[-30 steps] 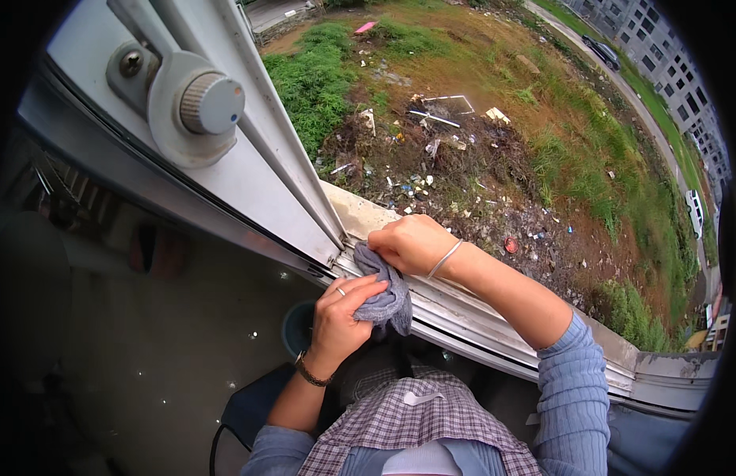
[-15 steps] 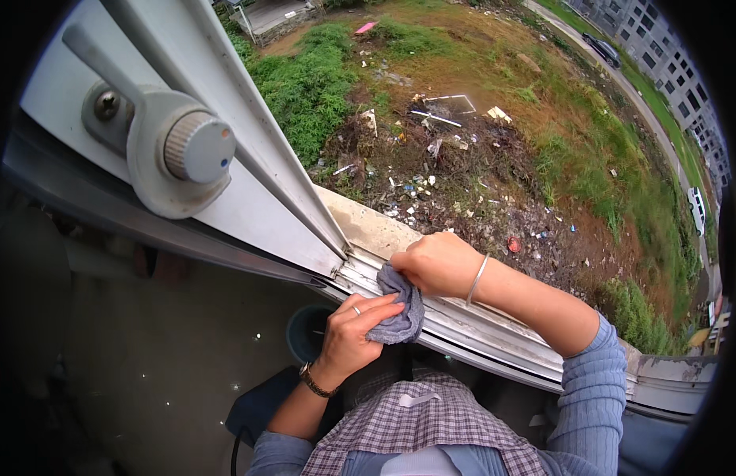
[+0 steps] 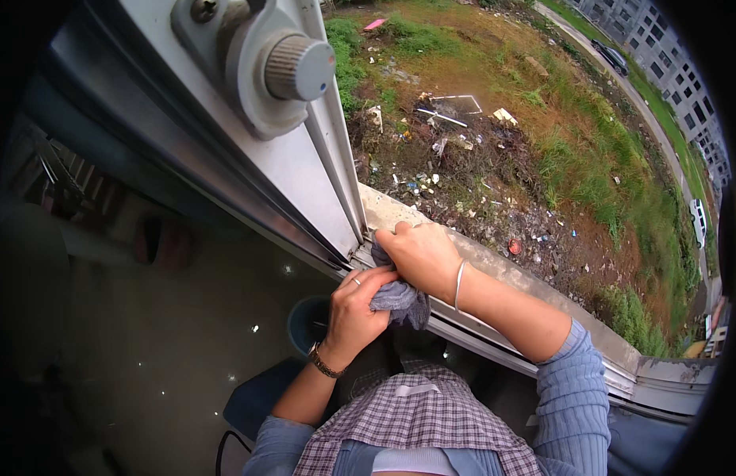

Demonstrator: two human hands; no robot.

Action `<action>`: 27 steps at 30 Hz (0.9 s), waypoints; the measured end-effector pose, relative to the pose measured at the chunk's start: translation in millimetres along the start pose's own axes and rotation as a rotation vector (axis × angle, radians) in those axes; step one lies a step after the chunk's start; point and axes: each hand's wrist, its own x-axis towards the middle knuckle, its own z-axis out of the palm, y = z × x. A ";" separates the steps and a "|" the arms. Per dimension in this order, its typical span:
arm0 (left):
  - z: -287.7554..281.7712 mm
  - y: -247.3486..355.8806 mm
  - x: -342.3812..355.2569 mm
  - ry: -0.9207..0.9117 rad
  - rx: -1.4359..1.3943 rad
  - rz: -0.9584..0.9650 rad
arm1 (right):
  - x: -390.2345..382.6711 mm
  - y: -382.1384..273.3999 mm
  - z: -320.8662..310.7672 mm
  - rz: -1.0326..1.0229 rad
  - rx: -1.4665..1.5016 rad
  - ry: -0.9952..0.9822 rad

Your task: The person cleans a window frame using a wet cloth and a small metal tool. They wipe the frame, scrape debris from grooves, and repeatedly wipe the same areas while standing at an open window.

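Note:
A crumpled grey cloth (image 3: 401,302) lies over the white window track (image 3: 463,321), bunched between my two hands. My right hand (image 3: 418,255) grips its upper part and presses it down by the corner where the window sash (image 3: 304,182) meets the track. Lower down, my left hand (image 3: 357,308) is closed on the cloth's near side, its fingertips close to my right hand. Part of the cloth is hidden beneath the hands.
A window handle with a round knob (image 3: 299,68) juts from the sash at upper left. Below the sill stands a teal bucket (image 3: 303,324), near a dark blue flat object (image 3: 261,401). Outside lies a littered grassy lot (image 3: 479,143) well below.
My right hand and the cloth's upper part have moved slightly left toward the sash corner. My left hand has shifted up and right. The view has turned, so the sash appears farther right.

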 end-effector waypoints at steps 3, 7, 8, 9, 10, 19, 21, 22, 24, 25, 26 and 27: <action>-9.3 -8.5 -1.9 0.013 -0.035 0.006 | -0.3 -4.3 -0.3 -0.002 0.032 0.060; -10.2 -9.4 -18.0 -0.078 -0.072 0.041 | -33.2 -15.4 -10.6 0.099 -0.010 -0.042; -11.2 -13.9 -19.3 -0.075 -0.063 0.045 | -30.1 -17.7 -11.4 0.106 -0.025 -0.061; -8.5 -15.1 -17.3 -0.072 -0.066 0.058 | -28.5 -16.8 -15.3 0.122 -0.051 -0.080; -5.6 -12.6 -13.6 -0.070 -0.086 0.058 | -17.7 -13.6 -11.3 0.111 -0.011 -0.045; 14.4 13.8 -23.5 -0.177 -0.168 0.149 | -50.8 18.4 -21.3 0.076 0.016 -0.046; 18.8 29.1 -29.6 -0.324 -0.210 0.156 | -96.1 12.7 -41.3 0.159 -0.012 -0.164; 24.1 34.3 -34.6 -0.327 -0.211 0.177 | -117.8 10.8 -43.3 0.188 -0.035 -0.173; 30.5 42.6 -40.2 -0.347 -0.195 0.195 | -135.0 11.5 -43.5 0.236 -0.064 -0.179; 31.1 41.8 -39.4 -0.331 -0.183 0.189 | -135.2 11.5 -42.2 0.245 -0.070 -0.175; 29.6 38.5 -38.7 -0.313 -0.169 0.180 | -133.6 11.1 -40.1 0.250 -0.074 -0.171; 27.3 36.6 -37.9 -0.308 -0.149 0.176 | -124.2 15.7 -27.1 0.222 -0.026 -0.076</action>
